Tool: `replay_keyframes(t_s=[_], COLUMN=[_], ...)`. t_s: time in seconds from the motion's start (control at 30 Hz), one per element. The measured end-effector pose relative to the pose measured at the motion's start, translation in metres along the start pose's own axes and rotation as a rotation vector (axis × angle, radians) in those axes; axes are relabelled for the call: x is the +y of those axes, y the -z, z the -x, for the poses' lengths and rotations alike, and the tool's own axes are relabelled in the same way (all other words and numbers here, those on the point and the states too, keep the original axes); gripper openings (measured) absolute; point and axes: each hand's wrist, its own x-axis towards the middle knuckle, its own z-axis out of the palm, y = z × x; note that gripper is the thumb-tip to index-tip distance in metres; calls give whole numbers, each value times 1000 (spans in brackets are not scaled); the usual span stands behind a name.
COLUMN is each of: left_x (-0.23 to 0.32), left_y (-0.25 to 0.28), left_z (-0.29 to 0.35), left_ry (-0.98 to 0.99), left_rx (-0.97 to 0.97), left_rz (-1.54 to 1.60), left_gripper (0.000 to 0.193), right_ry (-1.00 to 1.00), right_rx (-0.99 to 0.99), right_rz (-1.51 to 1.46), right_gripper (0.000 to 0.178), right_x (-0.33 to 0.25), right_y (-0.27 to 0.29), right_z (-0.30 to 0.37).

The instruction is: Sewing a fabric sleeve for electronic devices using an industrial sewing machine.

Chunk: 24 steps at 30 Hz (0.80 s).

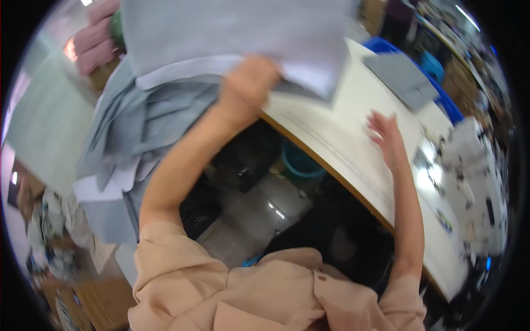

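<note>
My left hand (249,85) is closed on the near edge of a large grey fabric piece (232,33) with a white strip along that edge. The piece is raised and blurred by motion. Below and left of it hangs a pile of grey fabric pieces (149,116), some with white strips. My right hand (385,132) is over the white sewing table (342,116), fingers apart and nothing in them, slightly blurred. Farther off, a flat grey fabric panel (402,80) lies across the edge of a blue bin.
A white sewing machine (469,160) stands on the table at the right. The blue bin (447,102) sits behind the table's far edge. Under the table are a teal bucket (301,160) and black bags. Cardboard boxes (96,300) and cloth heaps are on the left.
</note>
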Motion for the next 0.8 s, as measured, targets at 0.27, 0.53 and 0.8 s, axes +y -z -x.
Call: replay_keyframes(t_s=[0.27,0.53,0.8], left_x=[163,176,188], left_y=[-97,-96,-116], left_z=[24,37,24], left_ry=[-139,-91,275], left_rx=[-156,-244,-356], left_rz=[585,567,659], left_gripper=[11,18,23], right_ry=[-51,-49,293], right_rx=[206,200,37], right_rz=[-101,-151,1040], right_gripper=[53,70,18], right_x=[-39,-49,-111], right_y=[31,67,-30], right_z=[19,46,83])
